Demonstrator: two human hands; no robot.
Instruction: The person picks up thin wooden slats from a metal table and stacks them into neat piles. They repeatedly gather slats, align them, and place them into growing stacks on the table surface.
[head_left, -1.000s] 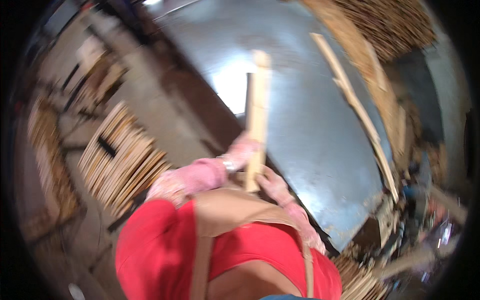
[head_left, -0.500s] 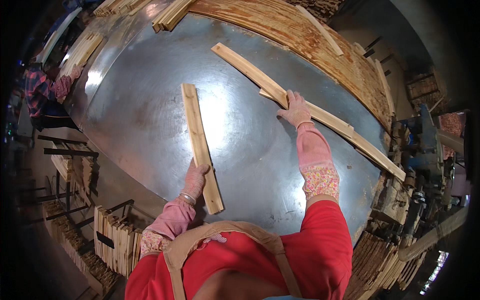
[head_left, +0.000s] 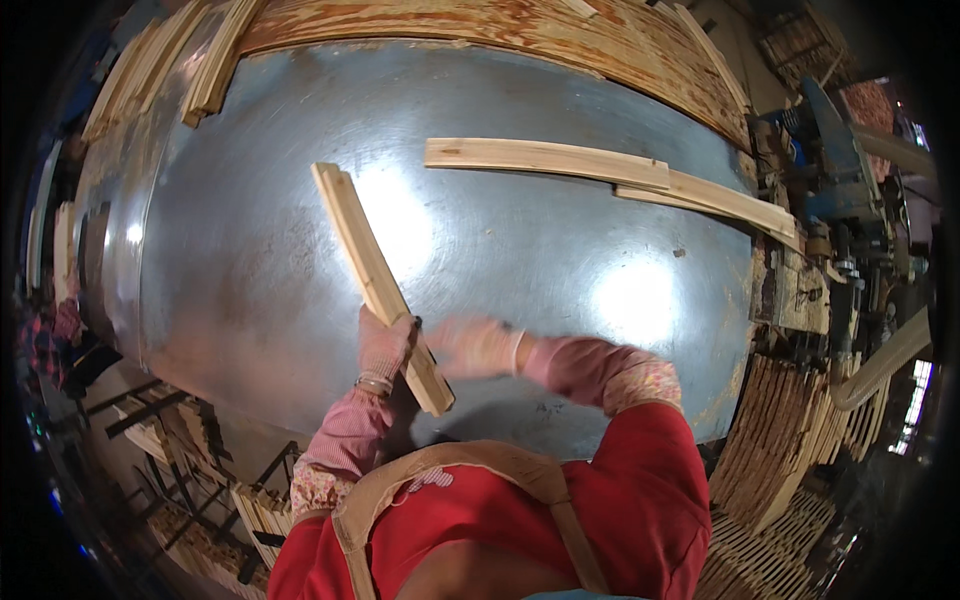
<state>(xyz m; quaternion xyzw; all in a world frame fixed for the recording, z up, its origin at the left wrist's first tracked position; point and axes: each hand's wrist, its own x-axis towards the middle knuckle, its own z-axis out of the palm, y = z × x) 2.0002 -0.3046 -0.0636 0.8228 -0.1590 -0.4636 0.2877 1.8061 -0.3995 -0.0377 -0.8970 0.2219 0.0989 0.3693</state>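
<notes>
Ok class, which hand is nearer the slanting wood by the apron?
Left: the left hand grips the slanting wood; the right hand, blurred, is just right of it.

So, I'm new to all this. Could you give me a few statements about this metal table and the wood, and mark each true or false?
1. The left grip is on a length of pale wood. True.
2. More wooden strips lie on the shiny grey table. True.
3. The right grip is on those strips at the far side. False: it is a blur just right of the held wood, and whether it touches that wood cannot be told.
4. A stack of wood is at the person's right. True.
5. The person's upper sleeves are blue. False: they are red.
</notes>
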